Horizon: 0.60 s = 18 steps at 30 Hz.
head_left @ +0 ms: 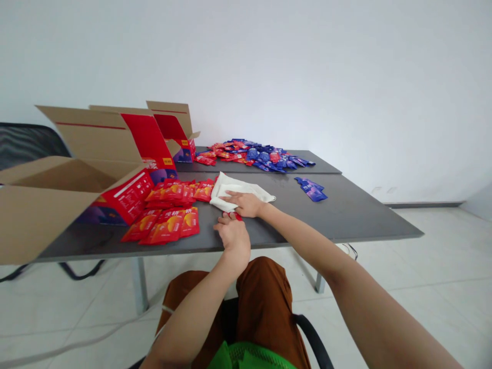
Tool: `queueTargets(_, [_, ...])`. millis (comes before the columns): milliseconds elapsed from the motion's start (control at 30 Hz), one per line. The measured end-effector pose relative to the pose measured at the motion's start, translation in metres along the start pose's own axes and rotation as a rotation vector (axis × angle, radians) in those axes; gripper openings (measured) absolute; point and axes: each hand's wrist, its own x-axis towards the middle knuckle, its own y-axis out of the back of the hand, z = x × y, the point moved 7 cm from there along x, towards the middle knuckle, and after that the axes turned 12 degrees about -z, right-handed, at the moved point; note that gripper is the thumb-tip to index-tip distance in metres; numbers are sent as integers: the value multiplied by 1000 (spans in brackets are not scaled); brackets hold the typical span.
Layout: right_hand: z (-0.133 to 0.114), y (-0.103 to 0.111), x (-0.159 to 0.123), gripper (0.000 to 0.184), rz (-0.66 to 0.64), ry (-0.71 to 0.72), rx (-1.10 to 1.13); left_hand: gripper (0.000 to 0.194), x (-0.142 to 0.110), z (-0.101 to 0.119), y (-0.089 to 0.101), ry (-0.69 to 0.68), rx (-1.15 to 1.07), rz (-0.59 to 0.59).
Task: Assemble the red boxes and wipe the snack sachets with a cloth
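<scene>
A white cloth (246, 188) lies crumpled and spread on the grey table, near its front edge. My right hand (248, 204) rests on top of it, fingers stretched out and pressing flat. Just in front, my left hand (232, 233) has its fingers curled at the cloth's near edge. Between both hands shows a small piece of a red packet (238, 217), pinched by the left fingers; the rest is hidden under the cloth and hands. Red packets (169, 225) lie in overlapping stacks to the left, with another red packet (203, 190) touching the cloth's left side.
An open carton (126, 197) stands at the left with flaps spread over the table (369, 220). Another open carton (186, 151) is farther back. A heap of red and blue packets (261, 154) lies at the back. A few blue packets (312, 189) sit to the right.
</scene>
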Motion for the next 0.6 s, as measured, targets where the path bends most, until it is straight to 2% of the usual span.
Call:
queueTargets(100, [5, -3, -2, 74, 32, -5, 3, 51, -1, 0, 0, -25, 30, 14])
queueTargets(300, [27, -6, -4, 71, 70, -163, 8, 51, 1, 2, -1, -30, 81, -1])
queueTargets(433, [19, -3, -16, 64, 64, -143, 14, 52, 1, 3, -2, -43, 77, -10])
queueTargets(600, [10, 7, -46, 43, 89, -193, 84, 49, -1, 3, 0, -44, 90, 0])
